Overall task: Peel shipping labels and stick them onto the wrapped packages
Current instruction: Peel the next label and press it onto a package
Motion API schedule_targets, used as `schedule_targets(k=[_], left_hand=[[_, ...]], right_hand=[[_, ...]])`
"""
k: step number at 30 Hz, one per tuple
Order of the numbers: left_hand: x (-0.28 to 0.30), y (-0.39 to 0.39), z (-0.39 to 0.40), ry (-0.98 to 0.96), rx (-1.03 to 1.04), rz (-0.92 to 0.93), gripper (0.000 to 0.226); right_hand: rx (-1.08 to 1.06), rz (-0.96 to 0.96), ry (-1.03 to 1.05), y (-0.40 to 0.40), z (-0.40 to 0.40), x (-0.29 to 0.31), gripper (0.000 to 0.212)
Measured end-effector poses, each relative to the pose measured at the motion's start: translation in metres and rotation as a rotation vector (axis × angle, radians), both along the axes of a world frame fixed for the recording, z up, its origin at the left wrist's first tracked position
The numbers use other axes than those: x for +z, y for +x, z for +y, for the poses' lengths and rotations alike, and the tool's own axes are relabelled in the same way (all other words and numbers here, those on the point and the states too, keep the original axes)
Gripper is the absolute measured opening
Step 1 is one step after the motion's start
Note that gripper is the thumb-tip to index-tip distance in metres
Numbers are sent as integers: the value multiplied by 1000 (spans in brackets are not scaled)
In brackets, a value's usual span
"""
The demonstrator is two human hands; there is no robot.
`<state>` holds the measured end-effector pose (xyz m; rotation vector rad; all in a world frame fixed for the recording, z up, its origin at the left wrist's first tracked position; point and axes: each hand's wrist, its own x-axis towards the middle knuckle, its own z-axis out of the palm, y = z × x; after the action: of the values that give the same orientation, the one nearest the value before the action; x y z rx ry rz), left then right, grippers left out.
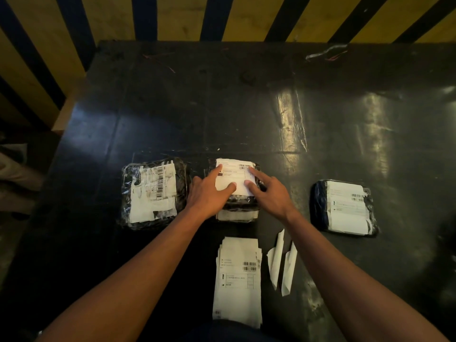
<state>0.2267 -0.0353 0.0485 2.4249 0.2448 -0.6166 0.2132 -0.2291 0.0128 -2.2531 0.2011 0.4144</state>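
Nearest the lens: a stack of labels (238,280) at the table's near edge, barcodes up, sheets slightly fanned. Just right of it, two narrow white backing strips (281,264), lying apart from each other and pointing away.

Beyond the stack, the middle package (237,191), dark plastic wrap, with a white label (234,177) on top. Left hand (209,193) flat on the label's left side, forefinger stretched toward the far corner, thumb pressed on the near edge. Right hand (269,191) mirrored on the right side, forefinger up at the barcode, thumb on the near edge. Fingers of both straight, pressing, gripping nothing. Another pale label showing at the package's near end, under the wrap or below it; cannot tell which.

Left package (154,193) just beside the middle one, covered in crumpled, overlapping labels. Right package (344,208) well apart, tilted a little, one smooth label across it.

Underneath, a black table (246,114), glossy and scuffed, with pale glare streaks on the right and seams across it. Bits of red thread and a scrap of clear tape (325,53) near the far edge. Behind, a wall (172,16) in yellow and black stripes. Dim, warm light throughout.
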Motion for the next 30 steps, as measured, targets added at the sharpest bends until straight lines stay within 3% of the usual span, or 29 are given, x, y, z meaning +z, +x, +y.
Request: schedule_targets(k=[13,22,30], left_hand=[[20,-37,-58,-175,-102,-124,98],[-8,-73,-175,-285,-263,-17,96],[-29,-80,-261,-295,-325,55,96]], right_hand=[[-135,-209,84,-43,-65,21,61],[-307,-159,-19,-103,-176,8,63],[-395,-100,-35,-112,-252,-16,63]])
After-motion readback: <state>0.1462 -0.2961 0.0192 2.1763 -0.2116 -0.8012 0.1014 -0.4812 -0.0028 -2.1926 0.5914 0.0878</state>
